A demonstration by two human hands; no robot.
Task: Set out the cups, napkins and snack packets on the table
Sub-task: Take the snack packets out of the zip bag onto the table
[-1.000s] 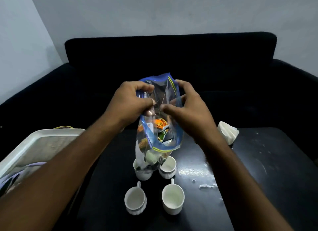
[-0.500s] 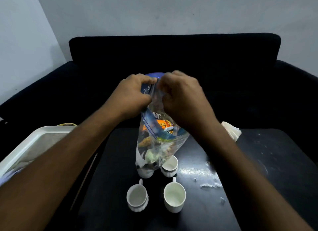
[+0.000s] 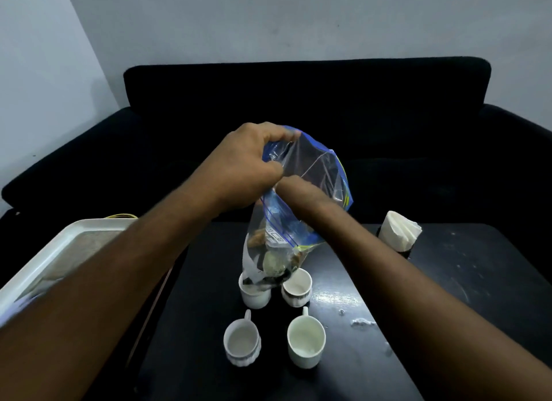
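A clear zip bag (image 3: 310, 168) with a blue rim hangs above the black table (image 3: 448, 281), with snack packets (image 3: 270, 260) at its bottom. My left hand (image 3: 248, 165) grips the bag's rim at the top left. My right hand (image 3: 294, 188) is plunged inside the open bag; its fingers are hidden by the plastic and my left hand. Several white cups stand below: two at the back (image 3: 297, 287), (image 3: 254, 296) and two in front (image 3: 242, 341), (image 3: 306, 341). White napkins (image 3: 400, 230) stand in a dark holder at the right.
A white tray (image 3: 44, 257) sits off the table's left edge. A black sofa (image 3: 298, 102) wraps around behind the table. Small white crumbs (image 3: 363, 322) and smears lie on the table to the right of the cups.
My right hand has let go of the bag's top and gone down inside the bag. The bag's mouth is now pulled wide. My left hand keeps its grip on the rim.
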